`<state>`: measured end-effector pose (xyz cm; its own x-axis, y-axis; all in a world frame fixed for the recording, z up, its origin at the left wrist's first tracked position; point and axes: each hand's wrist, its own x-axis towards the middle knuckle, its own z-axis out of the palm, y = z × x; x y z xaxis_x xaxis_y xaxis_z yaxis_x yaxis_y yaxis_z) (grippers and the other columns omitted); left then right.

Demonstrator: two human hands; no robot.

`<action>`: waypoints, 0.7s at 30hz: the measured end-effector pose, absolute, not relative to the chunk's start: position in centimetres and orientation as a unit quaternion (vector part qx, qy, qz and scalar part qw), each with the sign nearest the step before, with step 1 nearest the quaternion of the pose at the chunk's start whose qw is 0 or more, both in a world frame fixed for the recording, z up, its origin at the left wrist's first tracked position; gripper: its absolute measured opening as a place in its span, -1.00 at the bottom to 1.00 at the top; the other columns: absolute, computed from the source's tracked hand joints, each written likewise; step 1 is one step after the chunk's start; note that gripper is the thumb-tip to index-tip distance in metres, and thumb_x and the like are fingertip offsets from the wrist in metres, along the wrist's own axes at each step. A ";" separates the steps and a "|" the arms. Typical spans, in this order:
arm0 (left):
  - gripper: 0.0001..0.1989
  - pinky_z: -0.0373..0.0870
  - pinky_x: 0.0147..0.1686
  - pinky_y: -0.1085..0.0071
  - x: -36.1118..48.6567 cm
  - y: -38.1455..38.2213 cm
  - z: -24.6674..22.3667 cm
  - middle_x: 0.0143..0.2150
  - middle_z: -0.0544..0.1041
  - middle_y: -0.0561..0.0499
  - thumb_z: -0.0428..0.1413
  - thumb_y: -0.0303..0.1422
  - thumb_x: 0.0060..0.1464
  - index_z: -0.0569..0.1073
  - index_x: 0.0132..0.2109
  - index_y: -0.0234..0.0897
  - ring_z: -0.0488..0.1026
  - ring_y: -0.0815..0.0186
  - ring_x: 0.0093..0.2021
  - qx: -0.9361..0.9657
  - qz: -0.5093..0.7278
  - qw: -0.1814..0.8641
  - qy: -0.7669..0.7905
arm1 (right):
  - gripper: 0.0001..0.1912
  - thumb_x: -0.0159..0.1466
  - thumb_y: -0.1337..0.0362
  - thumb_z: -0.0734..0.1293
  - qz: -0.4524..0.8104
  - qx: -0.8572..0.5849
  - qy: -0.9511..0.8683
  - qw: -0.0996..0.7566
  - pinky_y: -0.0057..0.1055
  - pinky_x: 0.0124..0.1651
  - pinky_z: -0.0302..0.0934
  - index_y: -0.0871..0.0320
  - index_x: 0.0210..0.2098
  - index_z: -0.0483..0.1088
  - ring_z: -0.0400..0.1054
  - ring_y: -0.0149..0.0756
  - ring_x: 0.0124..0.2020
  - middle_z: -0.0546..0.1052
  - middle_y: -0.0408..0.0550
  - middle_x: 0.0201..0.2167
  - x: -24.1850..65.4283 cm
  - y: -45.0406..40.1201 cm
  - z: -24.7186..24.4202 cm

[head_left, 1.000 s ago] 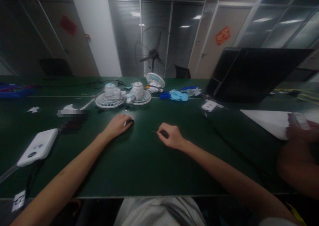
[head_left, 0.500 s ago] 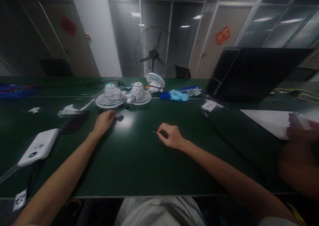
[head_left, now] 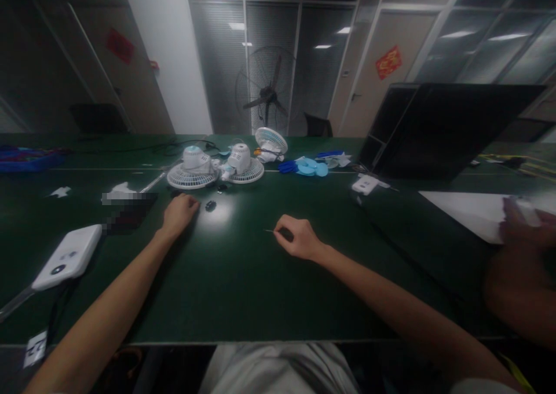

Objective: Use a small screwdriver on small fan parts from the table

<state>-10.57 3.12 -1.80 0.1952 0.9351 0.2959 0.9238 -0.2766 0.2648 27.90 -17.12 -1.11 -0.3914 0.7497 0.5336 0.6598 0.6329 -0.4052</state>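
My right hand is above the middle of the green table, thumb and forefinger pinched on a thin needle-like piece that points left. Further left and back, my left hand rests low over the tabletop with its fingers curled and nothing visible in them. Just right of those fingers, and apart from them, lies a small dark part. A second small black part is a little behind it. Two white fan heads lie grille-down beyond my left hand.
A third fan head leans at the back. Light-blue fan blades lie right of it. A white device and a pixelated dark item are at left. At right are a black monitor, a cable, a white board and another person's arm.
My left hand has let go of the small dark part and drawn slightly left, leaving it on the table. The right hand has stayed still with the needle-like piece.
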 end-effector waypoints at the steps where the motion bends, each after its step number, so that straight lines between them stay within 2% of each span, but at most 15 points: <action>1: -0.70 0.48 -0.12 0.19 -10.6 3.2 -1.8 0.01 0.60 -0.25 0.12 -0.19 0.23 0.63 -0.11 -0.29 0.56 -0.08 -0.02 0.770 0.204 0.019 0.604 | -0.97 0.42 0.35 0.34 0.063 -0.423 -0.832 0.353 -0.43 -0.31 0.31 0.17 -0.19 0.42 0.38 -0.35 -0.35 0.51 -0.06 -0.27 27.9 -17.1 -1.1; 6: -0.68 0.47 -0.15 0.24 -10.5 3.4 -2.0 -0.02 0.65 -0.22 0.17 -0.15 0.19 0.63 -0.09 -0.30 0.59 -0.04 -0.07 0.757 0.229 0.047 0.611 | -0.97 0.42 0.35 0.34 0.061 -0.419 -0.834 0.353 -0.43 -0.31 0.31 0.17 -0.19 0.42 0.39 -0.34 -0.35 0.51 -0.07 -0.27 27.9 -17.1 -1.1; 13: -0.60 0.49 -0.18 0.39 -9.2 3.1 -1.8 -0.14 0.71 -0.13 0.13 -0.10 0.24 0.62 -0.02 -0.32 0.64 0.14 -0.15 0.762 0.284 0.093 0.574 | -0.98 0.41 0.35 0.34 0.053 -0.420 -0.835 0.352 -0.44 -0.32 0.30 0.17 -0.19 0.42 0.39 -0.35 -0.36 0.51 -0.07 -0.27 27.9 -17.1 -1.2; 17: -0.58 0.50 -0.18 0.35 -8.1 2.7 -1.9 -0.14 0.71 -0.14 0.13 -0.11 0.21 0.63 0.01 -0.33 0.64 0.11 -0.15 0.780 0.290 0.096 0.546 | -0.97 0.40 0.35 0.35 0.049 -0.422 -0.834 0.351 -0.43 -0.33 0.30 0.17 -0.21 0.42 0.38 -0.35 -0.37 0.51 -0.07 -0.29 27.9 -17.0 -1.4; 21: -0.63 0.47 -0.18 0.31 -7.5 2.3 -2.0 -0.16 0.70 -0.15 0.14 -0.13 0.20 0.68 -0.08 -0.31 0.62 0.07 -0.17 0.802 0.281 0.083 0.521 | -0.98 0.41 0.35 0.34 0.050 -0.421 -0.835 0.351 -0.43 -0.32 0.32 0.16 -0.19 0.42 0.40 -0.34 -0.36 0.53 -0.05 -0.27 28.0 -17.0 -1.4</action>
